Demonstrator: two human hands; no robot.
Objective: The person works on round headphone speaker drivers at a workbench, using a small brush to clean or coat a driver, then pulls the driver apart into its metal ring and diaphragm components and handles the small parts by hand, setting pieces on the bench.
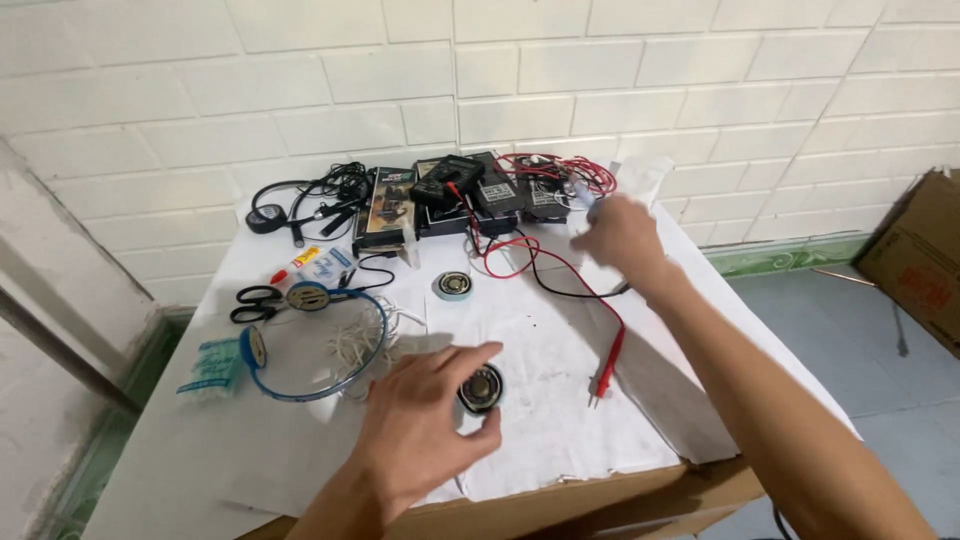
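Roughly mid-work: left hand pinching small round speaker on paper-covered table, right hand blurred (grip unclear) near multimeter, red probe lying unused, blue headphones apart.

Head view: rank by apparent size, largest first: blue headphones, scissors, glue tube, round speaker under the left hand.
1. blue headphones
2. scissors
3 and 4. glue tube and round speaker look alike in size; the speaker sits nearer the camera and the left hand partly covers it, so no ranking.
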